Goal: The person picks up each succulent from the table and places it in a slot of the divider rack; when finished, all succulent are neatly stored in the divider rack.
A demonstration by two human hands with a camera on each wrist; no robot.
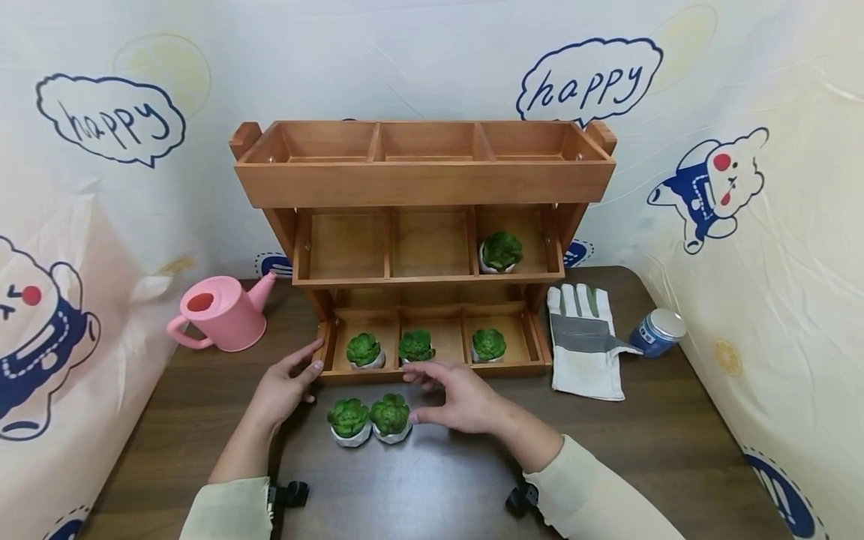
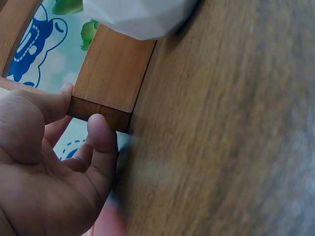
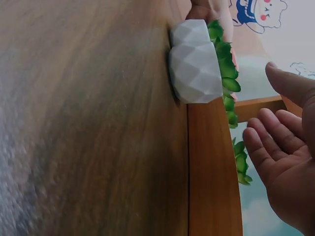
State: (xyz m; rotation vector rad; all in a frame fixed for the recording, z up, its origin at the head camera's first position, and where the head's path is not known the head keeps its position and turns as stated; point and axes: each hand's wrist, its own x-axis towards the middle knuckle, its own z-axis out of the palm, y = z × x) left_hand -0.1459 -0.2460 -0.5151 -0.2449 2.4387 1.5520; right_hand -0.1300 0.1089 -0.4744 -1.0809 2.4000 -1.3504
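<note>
A three-tier wooden planter shelf [image 1: 425, 185] stands at the back of the table. My left hand [image 1: 280, 390] holds the front left corner of its bottom tier, thumb and fingers about the wood [image 2: 106, 115]. Two small potted succulents, a left one [image 1: 349, 420] and a right one [image 1: 390, 417], stand upright side by side before the shelf. My right hand [image 1: 462, 397] hovers just right of this pair, thumb spread from the loosely extended fingers, holding nothing. The bottom tier has one succulent per compartment: left [image 1: 364, 350], middle [image 1: 416, 345], right [image 1: 489, 345].
Another succulent [image 1: 501, 251] sits in the middle tier's right compartment. A pink watering can [image 1: 226, 315] stands left of the shelf. To the right lie gardening gloves [image 1: 586, 341], with a blue can [image 1: 658, 332] beyond them. A printed cloth hangs behind the dark wooden table [image 1: 648, 450].
</note>
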